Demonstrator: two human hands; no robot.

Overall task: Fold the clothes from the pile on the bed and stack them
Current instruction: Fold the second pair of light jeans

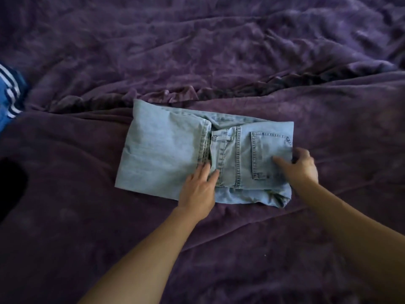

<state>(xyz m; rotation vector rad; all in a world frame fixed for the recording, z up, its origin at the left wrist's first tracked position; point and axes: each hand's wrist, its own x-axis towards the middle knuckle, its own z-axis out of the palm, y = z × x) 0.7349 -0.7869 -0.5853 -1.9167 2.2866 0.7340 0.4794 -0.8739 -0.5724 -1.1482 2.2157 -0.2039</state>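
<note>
Purple rumpled bedspread (219,51) fills view. Folded light-blue jeans (166,154) at centre, back pocket up, pocket tab too blurred to read; left hand (198,187) pressed flat on them, right hand (303,165) grips their 3 o'clock edge. Blue white-striped garment (8,93) at 9 o'clock.

A wrinkled dark-purple plush blanket (219,51) fills almost the whole view. A bunched ridge of its fabric (274,82) runs across the middle, with shadow beneath it. The far half is heavily creased; the near half lies smoother, in long shallow folds. The light is dim and soft. A black, unclear shape (11,185) sits at the left edge.
</note>
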